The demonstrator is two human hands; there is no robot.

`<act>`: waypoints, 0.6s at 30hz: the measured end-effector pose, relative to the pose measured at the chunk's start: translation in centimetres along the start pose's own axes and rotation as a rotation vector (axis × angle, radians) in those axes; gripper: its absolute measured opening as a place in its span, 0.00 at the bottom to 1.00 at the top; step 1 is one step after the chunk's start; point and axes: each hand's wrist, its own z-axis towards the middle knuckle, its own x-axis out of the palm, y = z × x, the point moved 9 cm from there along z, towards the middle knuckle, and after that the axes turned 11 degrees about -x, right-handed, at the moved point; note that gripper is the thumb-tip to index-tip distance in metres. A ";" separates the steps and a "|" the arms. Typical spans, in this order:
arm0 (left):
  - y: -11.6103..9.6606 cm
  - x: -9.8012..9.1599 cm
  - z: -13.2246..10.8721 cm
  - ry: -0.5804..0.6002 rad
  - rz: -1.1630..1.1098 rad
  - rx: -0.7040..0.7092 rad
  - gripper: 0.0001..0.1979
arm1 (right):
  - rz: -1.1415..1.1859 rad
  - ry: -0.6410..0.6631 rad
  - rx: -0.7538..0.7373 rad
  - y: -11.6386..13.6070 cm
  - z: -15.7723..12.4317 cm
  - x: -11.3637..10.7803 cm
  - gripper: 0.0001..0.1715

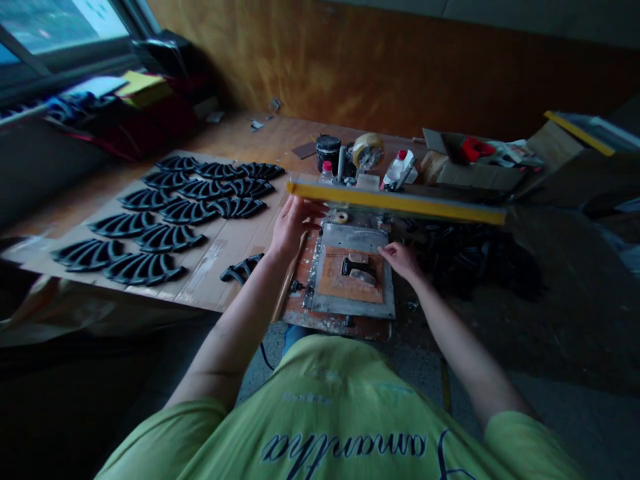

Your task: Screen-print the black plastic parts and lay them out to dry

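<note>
My left hand [289,225] grips the left end of a raised yellow-edged printing frame [400,202], fingers curled under its edge. My right hand [400,259] rests with bent fingers at the right side of an orange pad [334,279] on a grey metal plate [350,303]; a small dark part [357,268] lies on the pad beside the fingertips. I cannot make out whether those fingers pinch anything. One loose black fan-shaped piece [241,268] lies just left of my left forearm.
Several black fan-shaped pieces [165,220] lie in rows on cardboard [210,263] to the left. Behind the frame stand a black can [327,151], a tape roll [367,149] and small bottles [399,167]. A heap of black parts [470,257] sits right; an open box [475,167] beyond.
</note>
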 end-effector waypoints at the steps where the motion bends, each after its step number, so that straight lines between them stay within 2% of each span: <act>1: -0.6 0.6 0.7 0.016 -0.002 0.001 0.25 | -0.022 0.047 -0.010 1.3 -0.8 1.7 0.18; 4: -0.8 0.9 1.7 -0.014 -0.035 0.022 0.25 | -0.143 0.151 -0.032 4.8 -2.2 5.4 0.13; 6: 1.5 0.6 0.8 -0.060 -0.056 -0.010 0.25 | -0.161 0.172 0.049 5.4 -2.6 6.1 0.09; 8: 6.7 1.3 -1.2 -0.002 -0.005 -0.220 0.28 | -0.104 0.136 0.170 5.5 -3.0 5.9 0.09; 10: 13.9 3.5 -5.3 0.220 0.121 -0.617 0.31 | -0.031 0.043 0.221 6.7 -3.5 5.2 0.10; 11: 16.4 4.1 -7.3 0.264 0.114 -0.724 0.32 | 0.002 -0.006 0.188 7.9 -3.6 4.8 0.10; 13: 19.1 4.3 -9.6 0.225 -0.004 -0.773 0.30 | 0.069 -0.061 0.017 11.4 -3.8 4.4 0.10; 15: 19.9 3.2 -9.9 0.121 -0.125 -0.735 0.26 | 0.141 -0.044 -0.200 14.4 -3.9 4.2 0.11; 16: 19.9 2.0 -9.5 0.074 -0.146 -0.712 0.25 | 0.167 -0.032 -0.264 14.8 -3.9 3.9 0.12; 17: 19.7 0.3 -9.0 0.025 -0.139 -0.680 0.24 | 0.172 -0.029 -0.270 14.1 -3.8 3.3 0.13; 18: 19.2 -1.9 -8.2 -0.027 -0.106 -0.636 0.24 | 0.156 -0.036 -0.225 12.3 -3.6 2.7 0.14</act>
